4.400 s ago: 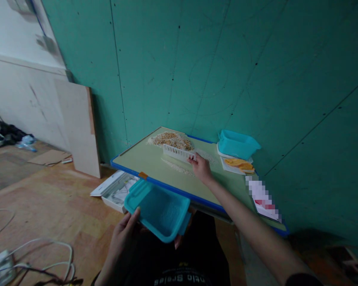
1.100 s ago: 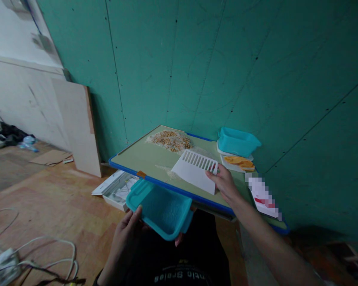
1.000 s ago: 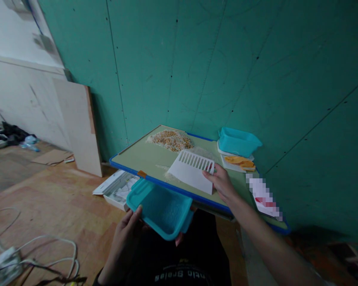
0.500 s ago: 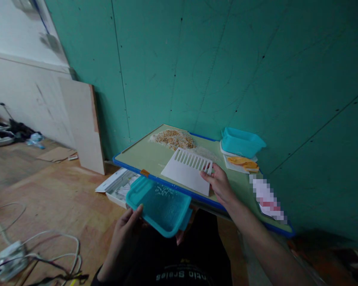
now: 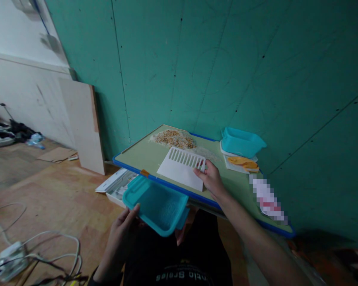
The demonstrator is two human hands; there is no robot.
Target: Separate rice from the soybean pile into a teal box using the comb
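Note:
My left hand (image 5: 127, 222) grips the near left rim of a teal plastic container (image 5: 158, 204), tucked just below the table's front edge. Small pale grains lie on the container's floor. In my right hand (image 5: 210, 178) is a white slotted scraper (image 5: 180, 171), pinched at its right side, its slots facing away from me and its plain edge near the blue table edge. Beyond the scraper, a heap of yellow kernels and pale grains (image 5: 174, 139) lies on the green tabletop (image 5: 137, 157). Loose pale grains trail to the heap's right.
At the table's back right stands another teal container (image 5: 241, 142), with a yellow-orange cloth-like item (image 5: 243, 162) in front. A blurred white packet (image 5: 268, 198) lies farther right. Below the table's left side is an open white box (image 5: 117, 190). Cables and a power strip (image 5: 13, 256) lie on the floor.
The scraper and my right hand have shifted slightly left. The container in my left hand has also moved a little left. White grains seen over the container before no longer show there.

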